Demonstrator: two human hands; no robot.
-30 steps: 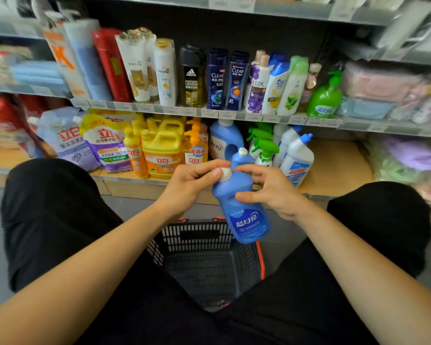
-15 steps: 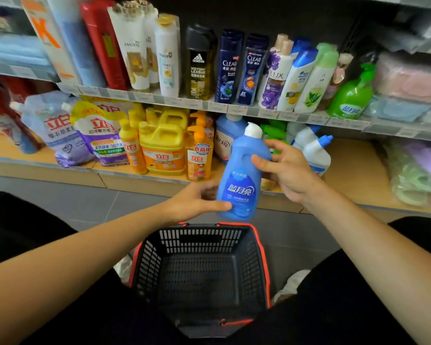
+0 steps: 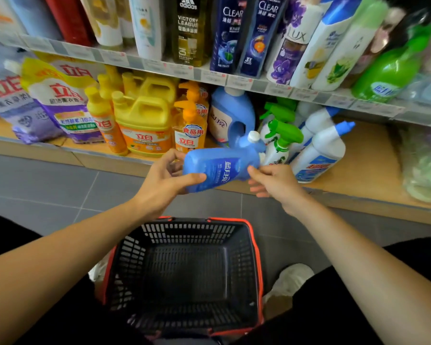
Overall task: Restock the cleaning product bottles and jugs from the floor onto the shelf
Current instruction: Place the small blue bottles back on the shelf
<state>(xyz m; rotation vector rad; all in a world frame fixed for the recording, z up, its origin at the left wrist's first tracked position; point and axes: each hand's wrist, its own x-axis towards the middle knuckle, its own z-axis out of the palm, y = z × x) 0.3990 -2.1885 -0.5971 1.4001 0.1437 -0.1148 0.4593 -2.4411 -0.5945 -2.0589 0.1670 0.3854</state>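
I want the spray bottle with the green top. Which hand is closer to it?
Right. The right hand sits just below the green-topped spray bottle; the left hand is further left, past the blue bottle.

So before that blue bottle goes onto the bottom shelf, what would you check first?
1. Hold on the blue bottle: ok. The left hand grips its base and the right hand pinches near its neck.
2. Cap: ok. The white cap is on; how tight, cannot tell.
3. Bottle upright: not ok. It lies almost sideways, cap pointing toward the shelf.
4. Free slot: cannot tell. The spot in front of the large blue jug is hidden by the bottle.
5. Neighbours: not ok. The green spray bottle sits right beside the cap and could be knocked.
6. Basket: ok, nothing visible left inside.
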